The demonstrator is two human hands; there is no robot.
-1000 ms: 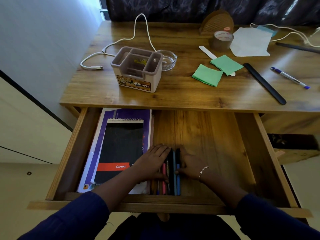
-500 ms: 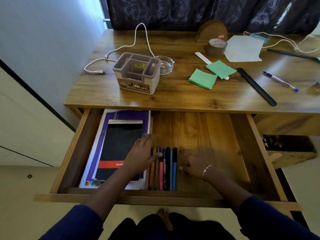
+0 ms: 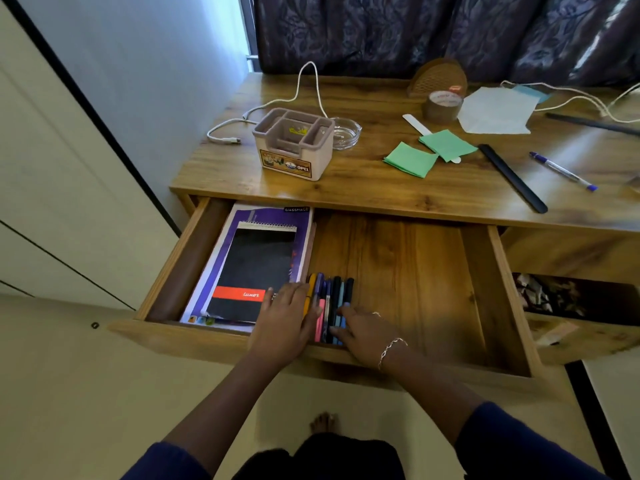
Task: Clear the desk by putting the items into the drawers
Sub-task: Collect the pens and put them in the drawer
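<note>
Left hand (image 3: 285, 322) and right hand (image 3: 364, 333), both relaxed, touch pens (image 3: 333, 295) lying front-to-back in drawer (image 3: 415, 271).

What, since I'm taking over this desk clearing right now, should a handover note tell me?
Left hand: open, lying partly on the notebooks, fingers against the left side of the pens.
Right hand: open, fingertips touching the pens from the right.
Drawer: pulled out; notebooks stacked at its left, pens in a row beside them.
Done: notebooks and pens are in.
Left: on the desk lie the organizer box, glass dish, white cable, green notes, tape roll, white paper, black ruler and a blue pen; then shut the drawer.
</note>
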